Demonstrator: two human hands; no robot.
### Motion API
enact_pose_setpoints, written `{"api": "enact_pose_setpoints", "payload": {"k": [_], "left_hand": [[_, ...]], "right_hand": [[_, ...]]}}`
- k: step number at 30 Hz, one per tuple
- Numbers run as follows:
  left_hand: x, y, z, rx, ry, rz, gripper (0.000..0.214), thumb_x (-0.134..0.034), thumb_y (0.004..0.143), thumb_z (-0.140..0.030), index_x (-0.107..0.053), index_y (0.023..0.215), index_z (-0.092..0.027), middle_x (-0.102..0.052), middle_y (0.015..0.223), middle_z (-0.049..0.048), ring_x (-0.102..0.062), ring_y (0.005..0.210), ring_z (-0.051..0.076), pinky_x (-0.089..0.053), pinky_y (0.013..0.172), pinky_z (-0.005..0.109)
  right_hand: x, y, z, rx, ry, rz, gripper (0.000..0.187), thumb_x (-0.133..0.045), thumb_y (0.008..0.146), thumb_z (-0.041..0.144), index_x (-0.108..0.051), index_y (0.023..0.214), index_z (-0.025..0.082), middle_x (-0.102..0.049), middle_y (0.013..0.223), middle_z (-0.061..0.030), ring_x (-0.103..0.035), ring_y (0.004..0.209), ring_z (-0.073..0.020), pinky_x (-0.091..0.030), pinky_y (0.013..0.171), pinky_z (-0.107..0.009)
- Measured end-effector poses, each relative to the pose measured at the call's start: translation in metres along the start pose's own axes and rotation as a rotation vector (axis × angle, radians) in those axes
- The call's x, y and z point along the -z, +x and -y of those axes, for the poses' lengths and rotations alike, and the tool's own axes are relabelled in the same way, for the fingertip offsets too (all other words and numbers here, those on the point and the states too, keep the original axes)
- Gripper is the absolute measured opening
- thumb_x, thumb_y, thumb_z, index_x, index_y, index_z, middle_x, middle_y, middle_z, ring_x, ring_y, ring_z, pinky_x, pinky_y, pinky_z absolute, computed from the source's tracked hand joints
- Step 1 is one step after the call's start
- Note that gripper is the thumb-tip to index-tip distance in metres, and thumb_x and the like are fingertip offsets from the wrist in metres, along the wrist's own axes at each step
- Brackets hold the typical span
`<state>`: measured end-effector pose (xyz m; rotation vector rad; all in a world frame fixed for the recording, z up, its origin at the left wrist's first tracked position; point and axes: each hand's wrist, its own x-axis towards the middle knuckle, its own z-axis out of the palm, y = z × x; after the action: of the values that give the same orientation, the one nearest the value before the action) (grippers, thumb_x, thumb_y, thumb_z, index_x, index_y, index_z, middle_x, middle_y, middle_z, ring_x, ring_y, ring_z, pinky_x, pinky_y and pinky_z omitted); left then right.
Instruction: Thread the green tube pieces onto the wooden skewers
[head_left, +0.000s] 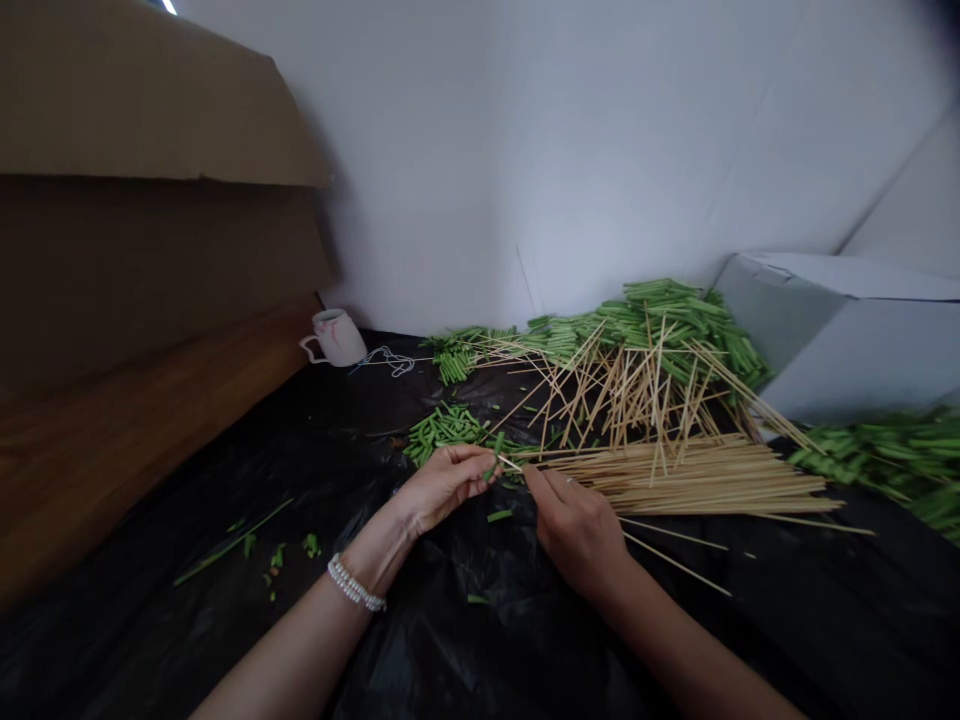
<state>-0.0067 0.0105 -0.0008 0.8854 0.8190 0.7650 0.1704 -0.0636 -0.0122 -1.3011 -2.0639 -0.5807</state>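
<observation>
My left hand [448, 487] pinches a short piece of green stem [495, 452] between thumb and fingers. From the right, my right hand [576, 520] grips a thin wooden skewer [512, 464], whose near end meets the green piece; whether it has gone through cannot be made out. Just behind my left hand lies a small heap of cut green stems [444, 425]. A thick bundle of bare skewers [705, 478] lies beyond my right hand. Behind it, several skewers loaded with green stem pieces [660, 325] are piled up.
Black plastic sheeting [420, 640] covers the surface. A white mug [339, 338] and a tangled string [394, 362] are at the back left, near a large cardboard box [150, 230]. At right stand a white box [862, 330] and more green stems [900, 460]. Green scraps [277, 556] lie at left.
</observation>
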Motion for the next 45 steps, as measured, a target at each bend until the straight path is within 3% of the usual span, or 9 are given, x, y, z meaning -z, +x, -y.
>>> {"api": "enact_pose_setpoints", "payload": {"k": [5,16,24,28,30,33,38,42,45], "left_hand": [[-0.007,-0.001,0.010,0.023,0.044,0.059,0.025,-0.086,0.060,-0.027,-0.073,0.073,-0.011,-0.067,0.069,0.0023,-0.061,0.067,0.009,-0.047,0.068,0.021],[0.000,0.004,0.004,-0.088,-0.023,-0.028,0.021,-0.084,0.064,-0.027,-0.072,0.073,-0.012,-0.066,0.072,0.0020,-0.058,0.066,0.008,-0.044,0.063,0.018],[-0.011,0.001,0.015,-0.056,0.066,-0.006,0.025,-0.086,0.060,-0.030,-0.073,0.073,-0.012,-0.066,0.070,0.0024,-0.057,0.065,0.009,-0.044,0.066,0.021],[-0.003,0.003,0.006,-0.115,0.116,-0.053,0.031,-0.084,0.062,-0.034,-0.075,0.082,-0.013,-0.068,0.076,0.0039,-0.057,0.067,0.009,-0.044,0.068,0.022],[0.010,0.006,-0.004,-0.228,0.195,-0.147,0.033,-0.080,0.066,-0.039,-0.075,0.085,-0.013,-0.069,0.077,0.0047,-0.057,0.068,0.010,-0.044,0.067,0.022],[0.035,0.010,-0.019,-0.420,0.400,-0.396,0.032,-0.072,0.071,-0.043,-0.072,0.082,-0.013,-0.066,0.069,0.0025,-0.054,0.062,0.011,-0.041,0.061,0.023],[0.069,0.012,-0.032,-0.501,0.964,-0.674,0.022,-0.058,0.079,-0.036,-0.067,0.081,-0.016,-0.066,0.069,0.0022,-0.056,0.061,0.015,-0.040,0.061,0.026],[0.074,0.010,-0.033,-0.475,1.187,-0.722,0.016,-0.053,0.080,-0.027,-0.065,0.083,-0.017,-0.067,0.078,0.0035,-0.060,0.070,0.017,-0.042,0.068,0.027],[0.069,0.010,-0.030,-0.502,1.279,-0.611,0.014,-0.057,0.079,-0.028,-0.067,0.081,-0.018,-0.064,0.078,0.0031,-0.058,0.069,0.016,-0.042,0.067,0.027]], "right_hand": [[-0.003,0.000,0.003,-0.021,0.024,0.030,0.025,-0.039,0.091,0.010,-0.062,0.101,0.014,-0.062,0.072,-0.0009,-0.055,0.060,-0.0131,-0.034,0.056,-0.027],[-0.001,0.003,-0.002,-0.009,-0.043,-0.007,0.027,-0.038,0.091,0.007,-0.062,0.102,0.012,-0.061,0.072,-0.0012,-0.054,0.060,-0.0137,-0.034,0.059,-0.027],[-0.001,0.004,0.001,0.001,-0.044,0.017,0.027,-0.039,0.090,0.007,-0.063,0.102,0.013,-0.062,0.072,-0.0008,-0.054,0.060,-0.0129,-0.033,0.057,-0.027],[-0.001,0.003,-0.006,-0.018,-0.102,0.010,0.029,-0.040,0.088,0.006,-0.062,0.105,0.013,-0.064,0.074,-0.0013,-0.054,0.061,-0.0126,-0.032,0.057,-0.027],[0.000,0.003,-0.011,-0.041,-0.152,-0.008,0.032,-0.040,0.086,0.005,-0.062,0.108,0.014,-0.065,0.076,-0.0017,-0.054,0.061,-0.0128,-0.032,0.057,-0.028],[0.000,0.003,-0.016,-0.060,-0.193,-0.019,0.033,-0.042,0.084,0.005,-0.063,0.107,0.015,-0.064,0.076,-0.0010,-0.053,0.061,-0.0132,-0.031,0.058,-0.028],[-0.001,0.002,-0.016,-0.054,-0.184,0.000,0.033,-0.044,0.082,0.006,-0.064,0.107,0.016,-0.066,0.079,-0.0008,-0.053,0.062,-0.0132,-0.032,0.058,-0.028],[-0.002,0.000,-0.016,-0.061,-0.172,0.014,0.033,-0.044,0.083,0.007,-0.064,0.108,0.016,-0.066,0.080,-0.0013,-0.053,0.061,-0.0129,-0.032,0.057,-0.029],[-0.002,0.000,-0.016,-0.069,-0.162,0.038,0.033,-0.045,0.083,0.007,-0.064,0.108,0.016,-0.066,0.080,-0.0015,-0.053,0.061,-0.0126,-0.032,0.057,-0.028]]}}
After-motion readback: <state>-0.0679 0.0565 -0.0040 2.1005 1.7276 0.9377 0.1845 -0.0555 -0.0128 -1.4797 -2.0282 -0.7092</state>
